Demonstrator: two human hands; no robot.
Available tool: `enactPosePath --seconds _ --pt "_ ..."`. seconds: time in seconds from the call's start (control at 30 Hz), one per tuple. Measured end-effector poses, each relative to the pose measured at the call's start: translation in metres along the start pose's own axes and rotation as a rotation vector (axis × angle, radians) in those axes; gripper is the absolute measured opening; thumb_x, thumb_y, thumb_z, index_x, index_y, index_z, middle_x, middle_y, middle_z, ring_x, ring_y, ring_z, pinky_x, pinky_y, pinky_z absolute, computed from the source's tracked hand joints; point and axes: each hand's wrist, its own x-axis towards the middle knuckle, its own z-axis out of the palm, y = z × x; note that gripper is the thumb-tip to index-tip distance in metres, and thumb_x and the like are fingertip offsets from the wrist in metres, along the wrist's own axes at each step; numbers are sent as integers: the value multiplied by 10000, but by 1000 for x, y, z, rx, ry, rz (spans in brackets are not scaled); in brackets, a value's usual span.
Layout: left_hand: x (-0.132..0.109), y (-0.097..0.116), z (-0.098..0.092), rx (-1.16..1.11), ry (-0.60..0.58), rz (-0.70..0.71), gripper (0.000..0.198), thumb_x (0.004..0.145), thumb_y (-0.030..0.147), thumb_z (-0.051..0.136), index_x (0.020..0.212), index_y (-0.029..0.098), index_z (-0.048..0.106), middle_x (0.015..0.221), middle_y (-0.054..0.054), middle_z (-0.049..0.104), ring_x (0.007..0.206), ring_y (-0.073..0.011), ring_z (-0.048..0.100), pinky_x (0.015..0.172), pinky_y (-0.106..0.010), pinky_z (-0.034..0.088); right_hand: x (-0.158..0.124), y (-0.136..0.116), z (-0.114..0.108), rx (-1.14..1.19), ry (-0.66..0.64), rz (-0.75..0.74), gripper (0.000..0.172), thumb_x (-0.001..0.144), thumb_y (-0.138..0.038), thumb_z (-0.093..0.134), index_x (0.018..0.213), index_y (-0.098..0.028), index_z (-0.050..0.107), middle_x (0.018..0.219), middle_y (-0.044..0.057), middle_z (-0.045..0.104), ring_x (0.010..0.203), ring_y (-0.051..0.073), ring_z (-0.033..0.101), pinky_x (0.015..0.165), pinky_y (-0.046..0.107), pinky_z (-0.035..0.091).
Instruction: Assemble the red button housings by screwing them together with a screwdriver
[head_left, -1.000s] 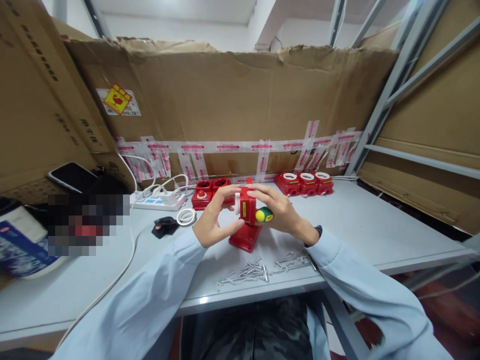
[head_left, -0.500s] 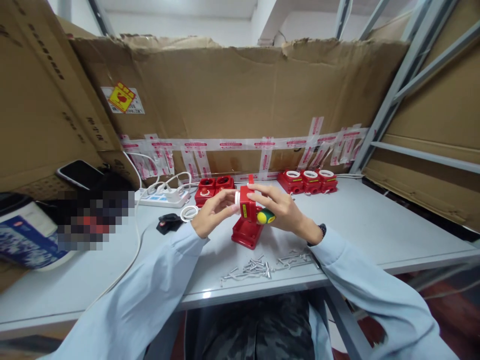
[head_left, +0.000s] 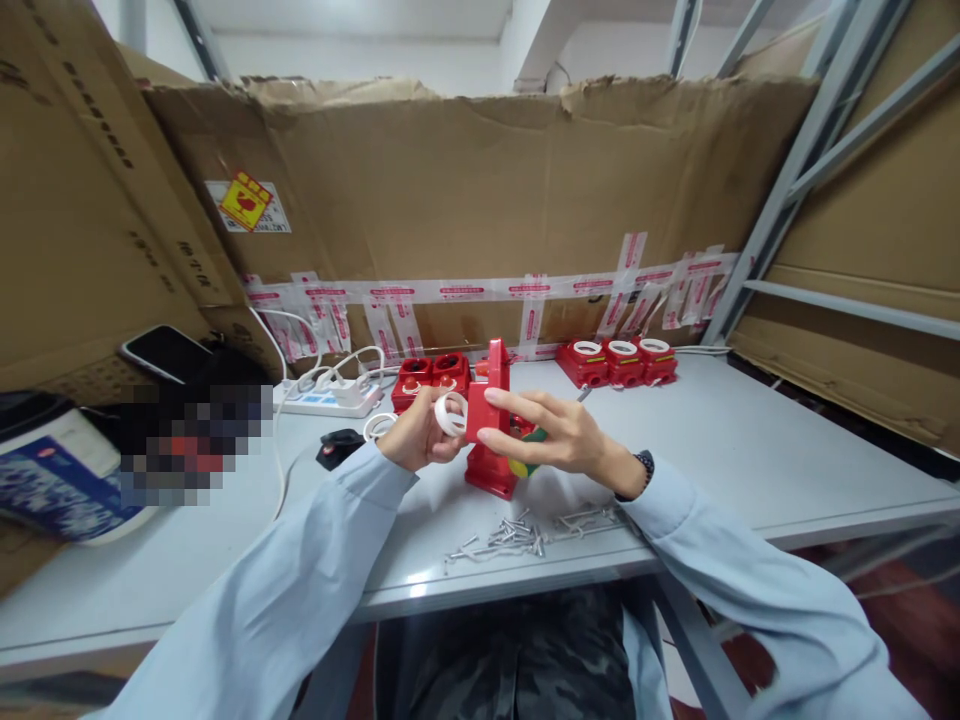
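My left hand (head_left: 416,432) grips a white plastic ring (head_left: 447,414) between thumb and fingers, right beside a red plastic housing (head_left: 484,408). My right hand (head_left: 566,432) holds that housing by its fingertips, tilted on edge. Tucked in the same hand is a screwdriver (head_left: 528,462) with a green and yellow handle; its shaft shows behind the fingers. Below the hands a red base box (head_left: 489,474) rests on the table. Several loose screws (head_left: 516,535) lie near the table's front edge.
Red boxes with white rings (head_left: 621,360) stand at the back right, more red boxes (head_left: 415,385) at the back left. A power strip (head_left: 330,398), a second white ring (head_left: 379,426) and a black object (head_left: 339,447) lie left. Cardboard (head_left: 480,190) walls the back.
The white ring has come away from the housing and is now in my left hand. My right hand has turned the housing, so a plain red side shows instead of its yellow label.
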Motion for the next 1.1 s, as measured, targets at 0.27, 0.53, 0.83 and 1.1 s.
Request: enactPosePath --seconds 0.27,0.53,0.83,1.1 --pt "-16 19 -89 1241 548 291 493 721 524 522 1099 209 538 750 -23 553 742 -225 529 696 -325 413 -5 14 4 35 59 241 406 877 -259 504 1277 -318 466 1354 65 470 967 182 577 530 246 507" --pt "5 -15 -144 1520 342 29 512 574 320 656 1072 206 621 855 -57 572 856 -274 571 834 -371 421 -4 13 4 48 47 243 458 857 -272 531 1300 -301 420 1325 82 488 997 200 567 540 256 520" --pt "-1 -5 -115 1416 278 463 484 775 415 513 1201 187 503 1116 -113 557 1045 -270 533 938 -403 406 -2 15 3 199 55 311 616 775 -312 631 1332 -265 372 1320 107 496 1125 237 533 690 324 559" --pt "7 -4 -33 1204 61 842 771 802 340 611 1434 249 178 1462 -131 302 1349 -286 288 1096 -477 277 5 12 -5 633 193 529 746 626 -379 760 1247 -198 389 1193 120 573 1090 233 576 912 372 487"
